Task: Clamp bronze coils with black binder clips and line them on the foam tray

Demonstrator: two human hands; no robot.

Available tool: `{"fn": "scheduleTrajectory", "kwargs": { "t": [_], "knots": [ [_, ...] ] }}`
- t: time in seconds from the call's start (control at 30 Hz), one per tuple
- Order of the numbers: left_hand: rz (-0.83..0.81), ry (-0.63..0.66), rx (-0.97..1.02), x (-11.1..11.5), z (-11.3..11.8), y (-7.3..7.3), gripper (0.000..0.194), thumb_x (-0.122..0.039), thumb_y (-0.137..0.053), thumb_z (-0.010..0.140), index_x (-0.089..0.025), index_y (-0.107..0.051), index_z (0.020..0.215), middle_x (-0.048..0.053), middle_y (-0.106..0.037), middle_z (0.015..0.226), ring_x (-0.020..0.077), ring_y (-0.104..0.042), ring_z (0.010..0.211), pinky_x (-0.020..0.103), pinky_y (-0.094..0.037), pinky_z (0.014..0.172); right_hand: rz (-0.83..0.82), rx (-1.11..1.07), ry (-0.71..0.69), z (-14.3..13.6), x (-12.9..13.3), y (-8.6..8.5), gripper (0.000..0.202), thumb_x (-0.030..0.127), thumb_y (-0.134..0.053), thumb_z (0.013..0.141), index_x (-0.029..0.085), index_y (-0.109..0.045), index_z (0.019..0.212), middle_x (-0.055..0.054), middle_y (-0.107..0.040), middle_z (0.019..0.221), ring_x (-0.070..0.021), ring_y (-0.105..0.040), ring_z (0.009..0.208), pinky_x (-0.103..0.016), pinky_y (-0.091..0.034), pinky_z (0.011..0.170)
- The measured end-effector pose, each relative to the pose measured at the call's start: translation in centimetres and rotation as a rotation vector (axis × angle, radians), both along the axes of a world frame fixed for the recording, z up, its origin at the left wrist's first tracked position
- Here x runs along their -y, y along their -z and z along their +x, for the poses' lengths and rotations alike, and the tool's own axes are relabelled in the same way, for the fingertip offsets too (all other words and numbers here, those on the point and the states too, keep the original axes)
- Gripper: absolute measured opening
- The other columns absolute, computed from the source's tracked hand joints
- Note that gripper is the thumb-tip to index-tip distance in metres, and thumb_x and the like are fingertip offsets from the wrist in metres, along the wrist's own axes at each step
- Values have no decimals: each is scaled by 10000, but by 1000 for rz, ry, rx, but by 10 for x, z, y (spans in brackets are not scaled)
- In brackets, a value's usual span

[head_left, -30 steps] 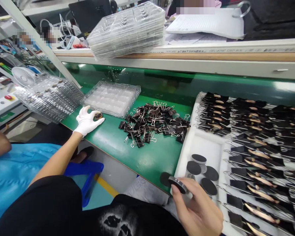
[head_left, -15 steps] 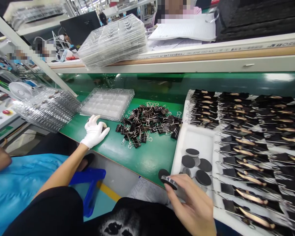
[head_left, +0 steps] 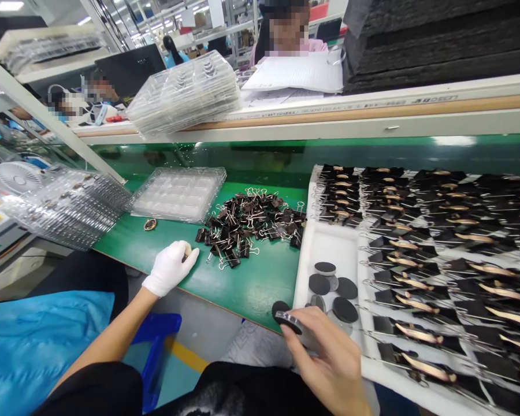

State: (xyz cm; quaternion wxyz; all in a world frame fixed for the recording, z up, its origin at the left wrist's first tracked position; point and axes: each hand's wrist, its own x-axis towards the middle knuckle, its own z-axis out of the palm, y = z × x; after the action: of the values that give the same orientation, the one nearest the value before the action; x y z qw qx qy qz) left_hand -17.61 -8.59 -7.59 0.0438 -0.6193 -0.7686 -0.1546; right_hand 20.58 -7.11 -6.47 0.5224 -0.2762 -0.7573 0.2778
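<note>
Much of what your left hand [head_left: 171, 268] covers is hidden: the white glove shows mainly its back, its fingers curl inward low over the green table [head_left: 251, 292], and only a small dark patch appears in the narrow gap by the thumb. I cannot tell whether that patch is an object or shadow, so what the hand grips, if anything, is unclear.

Your bare right hand [head_left: 327, 352] is cut off at the bottom edge. Its thumb and forefinger are nearly together, parted by just the dark-faced disc [head_left: 289, 325] they pinch at the rim. A second disc [head_left: 281, 308] peeks out beyond it, partly overlapped; whether your fingers also bear that one, you can't make out from here. Loose discs [head_left: 345, 310] in the white tray [head_left: 333, 242] overlap one another, and the rows of clamped pieces [head_left: 418, 332] run out of view at the right.

The pinched disc sits at your right fingertips, just left of the tray and well apart from your glove. A dark-centred ring [head_left: 149, 224] lies on the table beyond and left of that glove, not touching it, beside the near edge of the clear plastic tray [head_left: 177, 193]. Piled binder clips [head_left: 251, 222] spread beyond and between your hands.
</note>
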Motion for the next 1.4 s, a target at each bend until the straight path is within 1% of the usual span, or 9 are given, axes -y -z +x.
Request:
{"fn": "scheduleTrajectory", "kwargs": {
  "t": [0.13,0.27,0.33,0.47,0.6,0.7,0.87,1.0,1.4],
  "knots": [
    [83,-27,133,-1,12,-11,243,-468,-502,932,-251,-498,821,2,-612,682,186,-589,620,329,-469,677,-4,-18,27,0,1,3,202,43,-688,918,174,-683,1072,-43,-742,889,-147,-724,789,-247,-604,719],
    [62,68,368,-21,60,-39,306,-516,-395,1019,-241,-519,964,-42,-566,639,144,-557,556,282,-464,606,-41,-67,61,-3,2,6,208,47,-686,922,184,-706,1078,-57,-755,940,-165,-746,854,-256,-634,776],
    [-132,232,866,-39,96,-57,391,-613,-415,1017,-231,-496,1002,-90,-452,569,111,-445,456,250,-377,502,-132,-129,131,-4,2,3,191,71,-694,925,198,-724,1064,-57,-756,951,-173,-753,841,-262,-651,761],
    [-472,417,1401,-85,159,-84,513,-700,-576,935,-189,-537,961,-102,-380,613,44,-365,446,185,-213,435,-263,-223,304,-3,-3,-12,169,144,-732,921,219,-765,1069,-58,-753,978,-187,-762,810,-273,-673,722],
    [-672,456,1677,-117,191,-96,408,-455,-825,818,-153,-623,1003,7,-600,843,89,-615,733,163,-460,542,-218,-233,405,2,-12,-29,248,149,-697,951,232,-775,1171,-86,-741,1099,-195,-761,900,-305,-681,801],
    [-605,563,1624,-126,200,-100,414,-283,-824,807,-149,-647,1156,63,-677,1024,142,-674,911,240,-599,712,-137,-215,480,4,-18,-38,304,116,-673,959,245,-772,1216,-93,-726,1130,-206,-752,951,-316,-679,775],
    [-430,693,1196,-126,197,-104,261,-259,-644,916,-183,-667,1164,43,-738,911,173,-738,771,195,-497,457,156,10,701,2,-30,-39,508,12,-734,884,306,-754,1298,-55,-754,1113,-211,-741,980,-378,-656,872],
    [-430,770,1079,-122,189,-110,239,-218,-581,937,-198,-685,1151,15,-748,899,149,-744,720,214,-537,543,332,111,774,-6,-40,-35,578,-40,-751,839,310,-754,1299,-49,-769,1099,-217,-757,965,-373,-666,867],
    [-682,875,1312,-121,184,-118,403,-93,-591,856,-238,-755,1195,18,-775,1015,161,-770,787,221,-608,681,396,230,653,-11,-37,-28,684,-87,-636,881,305,-656,1442,-104,-670,1324,-275,-721,1162,-434,-690,926]
  ]
}}
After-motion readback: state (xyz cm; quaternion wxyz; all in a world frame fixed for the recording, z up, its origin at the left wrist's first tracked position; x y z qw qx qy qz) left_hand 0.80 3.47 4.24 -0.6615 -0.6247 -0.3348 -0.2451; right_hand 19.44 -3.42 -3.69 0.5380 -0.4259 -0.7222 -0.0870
